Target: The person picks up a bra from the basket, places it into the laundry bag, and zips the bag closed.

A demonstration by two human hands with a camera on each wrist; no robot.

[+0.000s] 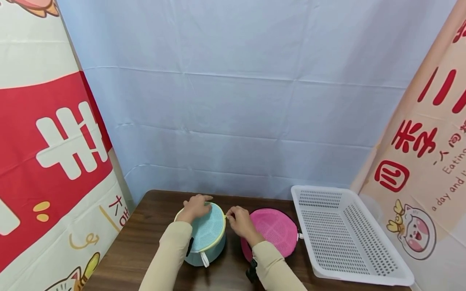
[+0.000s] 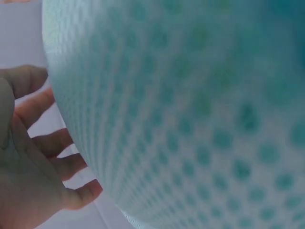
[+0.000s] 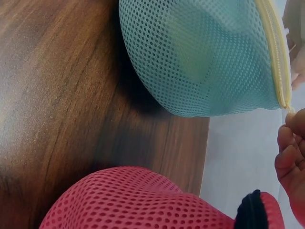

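Note:
A round light-blue mesh laundry bag with a yellow zipper rim stands on the table, a white loop hanging at its near side. My left hand rests on its top with the fingers spread; in the left wrist view the blue mesh fills most of the picture beside the fingers. At the bag's right edge my right hand pinches the yellow zipper's pull between thumb and finger. A pink mesh laundry bag with a dark rim lies just right of that hand.
On the right of the brown wooden table stands a white perforated plastic basket, close to the pink bag. A pale blue cloth hangs behind the table, and printed curtains hang on both sides.

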